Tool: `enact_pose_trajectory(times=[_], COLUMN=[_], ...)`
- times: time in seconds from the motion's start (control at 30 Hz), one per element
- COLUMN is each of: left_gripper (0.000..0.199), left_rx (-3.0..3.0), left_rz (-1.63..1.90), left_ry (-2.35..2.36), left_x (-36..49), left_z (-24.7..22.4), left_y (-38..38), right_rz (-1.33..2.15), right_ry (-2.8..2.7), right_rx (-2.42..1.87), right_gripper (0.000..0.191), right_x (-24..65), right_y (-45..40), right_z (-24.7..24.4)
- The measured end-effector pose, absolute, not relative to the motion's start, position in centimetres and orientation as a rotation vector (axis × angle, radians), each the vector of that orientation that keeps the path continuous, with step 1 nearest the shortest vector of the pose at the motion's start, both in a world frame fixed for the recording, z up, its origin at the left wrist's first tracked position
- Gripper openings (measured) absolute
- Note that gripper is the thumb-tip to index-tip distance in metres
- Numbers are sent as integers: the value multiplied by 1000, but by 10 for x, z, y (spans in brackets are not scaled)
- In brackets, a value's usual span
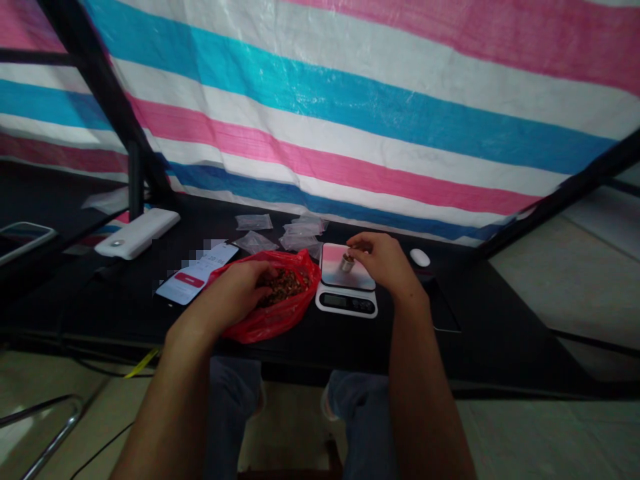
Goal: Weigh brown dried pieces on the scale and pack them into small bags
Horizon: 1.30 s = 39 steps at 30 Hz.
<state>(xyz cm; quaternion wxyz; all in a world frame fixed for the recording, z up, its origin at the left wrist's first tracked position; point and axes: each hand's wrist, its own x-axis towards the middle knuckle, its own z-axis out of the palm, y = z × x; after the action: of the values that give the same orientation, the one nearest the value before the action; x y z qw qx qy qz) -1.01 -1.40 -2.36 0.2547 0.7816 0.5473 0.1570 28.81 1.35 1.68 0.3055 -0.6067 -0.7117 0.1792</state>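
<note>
My left hand (235, 293) is inside the mouth of a red plastic bag (273, 323), its fingers curled into a heap of small brown pieces (289, 283). My right hand (380, 262) hangs just above a white digital kitchen scale (346, 302), with its fingertips pinched together. Below those fingertips, a small metal cup (347, 263) stands on the scale's platform. I cannot tell whether the pinched fingers hold anything. The scale's display is too dim to read.
On the black table lie several small clear plastic bags (303, 233) behind the scale, a lit smartphone (195, 275), a white power bank (137, 233) and a white computer mouse (420, 257). A second phone (23, 240) sits far left. A striped tarp (320, 113) hangs behind.
</note>
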Motion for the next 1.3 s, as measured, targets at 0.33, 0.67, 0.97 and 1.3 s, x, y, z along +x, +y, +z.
enact_pose_trajectory(times=[0.33, 0.67, 0.97, 1.3], left_gripper=[42, 28, 22, 49], left_rx=[2055, 2109, 2091, 2036], left_rz=[432, 416, 556, 663], left_ry=[1467, 1501, 1508, 1582], left_x=[-11, -8, -7, -8], left_z=[-23, -18, -16, -18], left_y=[-15, -16, -19, -14], right_rz=[522, 532, 427, 621], right_ry=[-1907, -1857, -1798, -2366], right_rx=[-1642, -1584, -1465, -1164], right_gripper=[17, 20, 20, 34], right_x=[288, 289, 287, 168], right_y=[11, 11, 2, -25], right_z=[18, 17, 30, -2])
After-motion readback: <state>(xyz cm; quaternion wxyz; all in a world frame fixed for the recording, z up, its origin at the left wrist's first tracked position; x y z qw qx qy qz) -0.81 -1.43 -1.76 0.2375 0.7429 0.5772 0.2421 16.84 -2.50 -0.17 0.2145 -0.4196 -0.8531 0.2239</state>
